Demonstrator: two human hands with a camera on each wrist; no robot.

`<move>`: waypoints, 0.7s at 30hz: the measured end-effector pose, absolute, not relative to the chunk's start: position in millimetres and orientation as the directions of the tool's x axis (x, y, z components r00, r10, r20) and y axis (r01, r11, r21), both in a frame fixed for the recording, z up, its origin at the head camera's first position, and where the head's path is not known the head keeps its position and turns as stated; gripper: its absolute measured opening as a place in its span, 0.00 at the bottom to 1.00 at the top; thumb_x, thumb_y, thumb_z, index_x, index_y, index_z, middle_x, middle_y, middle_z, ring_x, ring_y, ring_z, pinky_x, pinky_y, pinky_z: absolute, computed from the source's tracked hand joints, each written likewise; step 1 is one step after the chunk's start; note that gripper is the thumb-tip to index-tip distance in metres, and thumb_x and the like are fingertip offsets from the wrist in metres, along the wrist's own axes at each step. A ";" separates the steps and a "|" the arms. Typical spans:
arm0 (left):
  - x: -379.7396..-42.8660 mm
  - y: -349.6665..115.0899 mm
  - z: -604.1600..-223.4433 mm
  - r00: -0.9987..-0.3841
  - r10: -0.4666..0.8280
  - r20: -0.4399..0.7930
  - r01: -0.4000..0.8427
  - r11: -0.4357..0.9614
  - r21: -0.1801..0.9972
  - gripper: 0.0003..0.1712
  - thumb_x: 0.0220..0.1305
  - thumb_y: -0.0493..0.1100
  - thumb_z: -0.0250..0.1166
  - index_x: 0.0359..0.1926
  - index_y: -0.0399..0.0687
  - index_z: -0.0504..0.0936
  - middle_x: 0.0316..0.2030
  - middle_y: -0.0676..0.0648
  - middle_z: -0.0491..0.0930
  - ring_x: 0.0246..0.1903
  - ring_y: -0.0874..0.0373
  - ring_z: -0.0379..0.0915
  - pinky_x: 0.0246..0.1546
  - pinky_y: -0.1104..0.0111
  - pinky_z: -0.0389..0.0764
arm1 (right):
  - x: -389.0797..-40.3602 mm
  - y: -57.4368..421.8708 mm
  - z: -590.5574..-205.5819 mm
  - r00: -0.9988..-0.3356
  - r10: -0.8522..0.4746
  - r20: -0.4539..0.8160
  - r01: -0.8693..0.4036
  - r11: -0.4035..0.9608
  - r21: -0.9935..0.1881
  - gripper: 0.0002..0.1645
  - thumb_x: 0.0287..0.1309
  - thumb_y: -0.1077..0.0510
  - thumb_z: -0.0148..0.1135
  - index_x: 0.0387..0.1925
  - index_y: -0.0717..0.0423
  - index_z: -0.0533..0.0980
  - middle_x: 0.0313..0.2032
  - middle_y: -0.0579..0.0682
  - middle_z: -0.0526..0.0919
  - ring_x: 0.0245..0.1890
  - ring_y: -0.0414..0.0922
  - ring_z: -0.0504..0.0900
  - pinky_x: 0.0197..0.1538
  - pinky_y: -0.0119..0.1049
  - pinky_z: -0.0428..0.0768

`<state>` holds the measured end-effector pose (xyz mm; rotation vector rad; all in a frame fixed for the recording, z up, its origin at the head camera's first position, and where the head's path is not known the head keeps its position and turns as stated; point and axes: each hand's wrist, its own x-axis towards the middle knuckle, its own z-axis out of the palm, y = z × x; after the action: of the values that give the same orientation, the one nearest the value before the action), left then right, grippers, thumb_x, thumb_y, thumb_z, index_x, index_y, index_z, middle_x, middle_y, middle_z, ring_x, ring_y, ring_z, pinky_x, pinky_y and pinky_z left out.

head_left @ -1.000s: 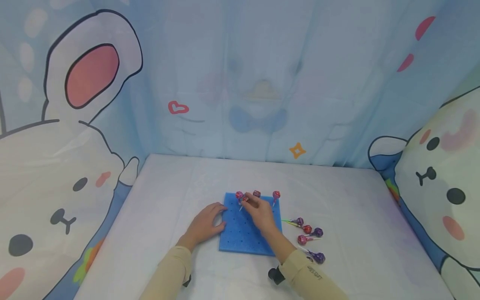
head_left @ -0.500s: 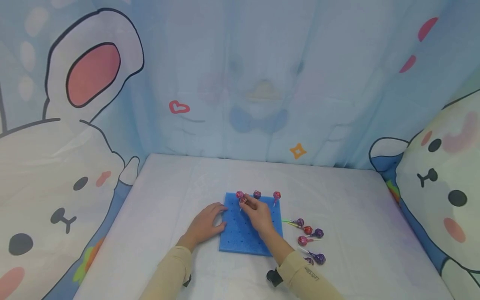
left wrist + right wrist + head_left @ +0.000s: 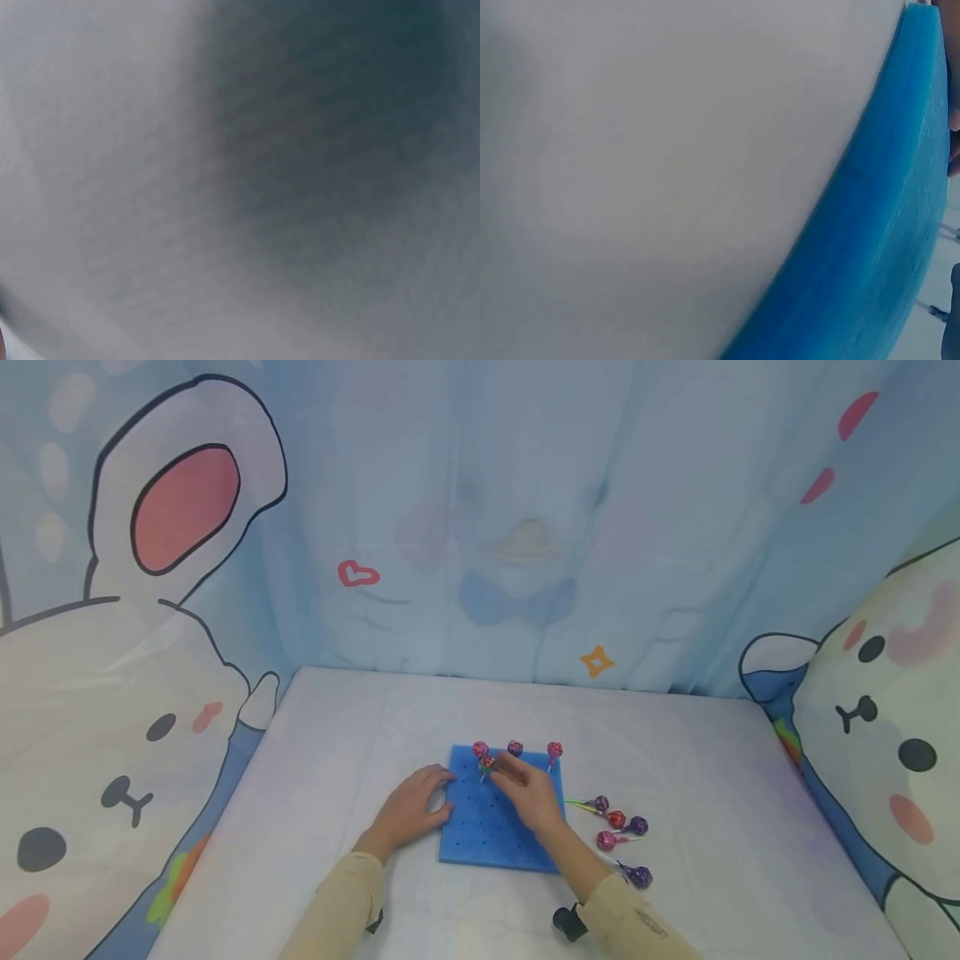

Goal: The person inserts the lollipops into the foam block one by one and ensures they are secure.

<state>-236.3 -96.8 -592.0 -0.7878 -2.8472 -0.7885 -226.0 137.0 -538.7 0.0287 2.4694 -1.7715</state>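
A blue foam board (image 3: 480, 827) with rows of small holes lies on the table. My left hand (image 3: 408, 806) rests at its left edge, fingers and thumb touching the side. Several lollipops stand along the far side: a pink one (image 3: 480, 749), a dark purple one (image 3: 515, 748) and a red-pink one (image 3: 554, 749). Just in front of the pink one stands a red and green wrapped lollipop (image 3: 487, 762), its pale stick going down to the board. Beside that candy is my right hand (image 3: 528, 789), its fingertips close to the wrapper and seemingly off it.
Right of the board lie loose lollipops, among them a red one (image 3: 616, 819), a pink one (image 3: 606, 841) and a purple one (image 3: 638, 877). A blue curtain hangs behind the white table (image 3: 720, 793). The left wrist view is blurred; the right shows the foam's thick edge (image 3: 855, 217).
My right hand has drawn back slightly to the right from the red and green lollipop, which now stands in fuller view. The left hand has stayed at the board's edge.
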 end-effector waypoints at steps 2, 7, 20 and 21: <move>-236.2 -96.7 -591.2 -0.865 0.456 0.208 0.499 0.737 0.457 0.29 0.64 0.56 0.61 0.63 0.52 0.73 0.62 0.49 0.72 0.66 0.55 0.64 0.69 0.62 0.63 | -224.5 143.7 -539.4 -0.995 -0.060 -0.084 0.061 0.318 -0.946 0.31 0.64 0.51 0.63 0.66 0.54 0.70 0.62 0.51 0.76 0.63 0.49 0.74 0.62 0.43 0.74; -235.2 -96.0 -589.9 -0.865 0.458 0.205 0.499 0.739 0.453 0.28 0.63 0.56 0.61 0.62 0.52 0.73 0.62 0.49 0.73 0.66 0.54 0.64 0.68 0.62 0.64 | -220.6 162.4 -540.4 -0.995 -0.089 -0.050 0.018 0.329 -0.944 0.23 0.64 0.49 0.62 0.59 0.51 0.76 0.56 0.48 0.81 0.59 0.46 0.78 0.60 0.40 0.77; -236.7 -95.8 -593.2 -0.864 0.462 0.202 0.500 0.737 0.455 0.28 0.64 0.56 0.61 0.63 0.53 0.73 0.61 0.50 0.73 0.66 0.55 0.64 0.69 0.62 0.64 | -216.2 235.7 -543.6 -0.995 0.025 0.095 -0.071 0.498 -0.864 0.24 0.68 0.43 0.55 0.57 0.53 0.76 0.54 0.52 0.82 0.57 0.50 0.78 0.58 0.45 0.79; -236.9 -96.1 -593.1 -0.863 0.462 0.206 0.502 0.735 0.456 0.28 0.64 0.56 0.61 0.62 0.53 0.73 0.61 0.51 0.73 0.65 0.55 0.64 0.68 0.62 0.64 | -219.8 243.7 -551.4 -0.991 0.049 0.123 -0.077 0.544 -0.835 0.25 0.68 0.41 0.54 0.57 0.51 0.76 0.53 0.51 0.82 0.56 0.50 0.78 0.57 0.45 0.79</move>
<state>-236.9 -96.1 -593.1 -0.7941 -2.8524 -0.7852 -219.8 243.7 -551.4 -0.0261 2.8748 -1.5659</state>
